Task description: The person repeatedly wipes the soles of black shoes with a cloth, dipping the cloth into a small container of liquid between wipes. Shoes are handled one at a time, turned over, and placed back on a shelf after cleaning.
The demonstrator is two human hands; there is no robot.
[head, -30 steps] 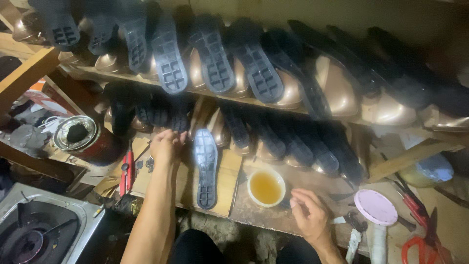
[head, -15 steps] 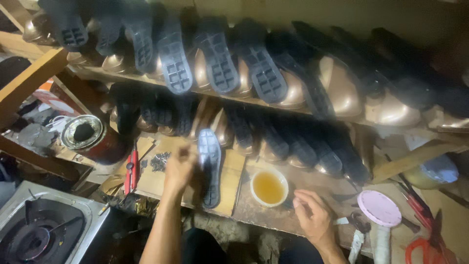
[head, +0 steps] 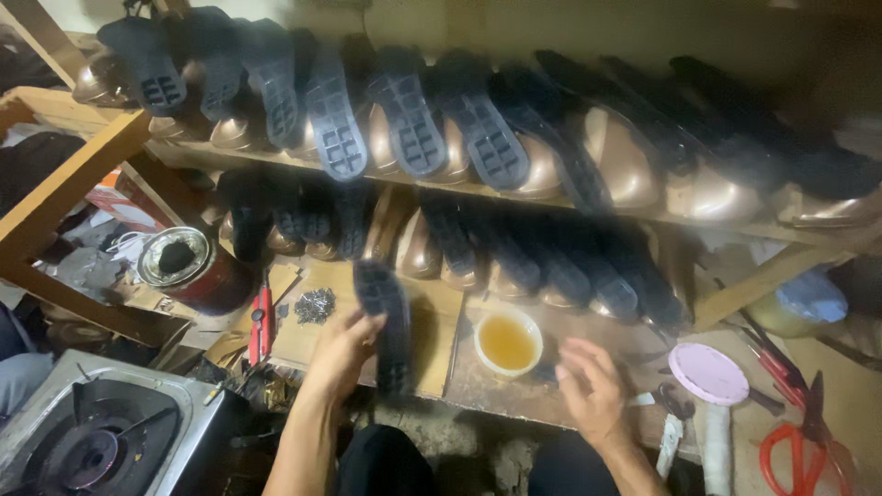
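My left hand (head: 342, 354) grips a dark rubber shoe sole (head: 386, 321), blurred by motion, lifted over a wooden board (head: 432, 340) on the bench. My right hand (head: 593, 390) hovers open and holds nothing, just right of a small white bowl of amber liquid (head: 507, 343). Behind them, two wooden shelves carry rows of bronze-coloured shoes with dark soles (head: 413, 129) tilted up.
A round tin (head: 184, 266) stands at the left, with red pliers (head: 258, 320) and a pile of small nails (head: 314, 306) beside it. A gas stove (head: 92, 441) sits lower left. A pink lid (head: 708, 374) and red scissors (head: 808, 441) lie at the right.
My left hand took the sole off the board and drew it toward me. My right hand has lifted slightly off the bench near the bowl.
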